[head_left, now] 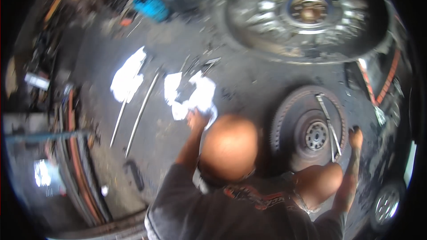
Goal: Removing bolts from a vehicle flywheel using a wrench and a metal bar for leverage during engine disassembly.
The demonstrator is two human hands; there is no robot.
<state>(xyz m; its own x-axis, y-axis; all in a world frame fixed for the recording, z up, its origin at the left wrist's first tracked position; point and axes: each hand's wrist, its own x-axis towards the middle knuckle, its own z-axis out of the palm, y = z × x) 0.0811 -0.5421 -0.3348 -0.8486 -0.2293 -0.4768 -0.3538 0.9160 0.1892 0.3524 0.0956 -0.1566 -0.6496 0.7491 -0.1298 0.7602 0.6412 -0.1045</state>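
My left hand (195, 118) is at the lower edge of a crumpled white cloth (202, 92), its fingers seemingly closed on it; glare and blur hide the details. Away to the right, my right hand (356, 138) forms a fist beside a toothed flywheel (293, 118), with a small dark end showing at its top. What it grips is unclear. The flywheel lies flat on the floor in front of my right knee. Across its right side rests a long metal tool (328, 120), looking like a bar or wrench.
A large wheel-like part (360, 46) stands at the far right, near red straps (390, 78). Two metal rods (142, 109) and another white cloth (126, 82) lie left of centre. Small tools (211, 64) are beyond the cloth. Long bars (73, 151) line the left; a blue object (152, 9) lies farther off.
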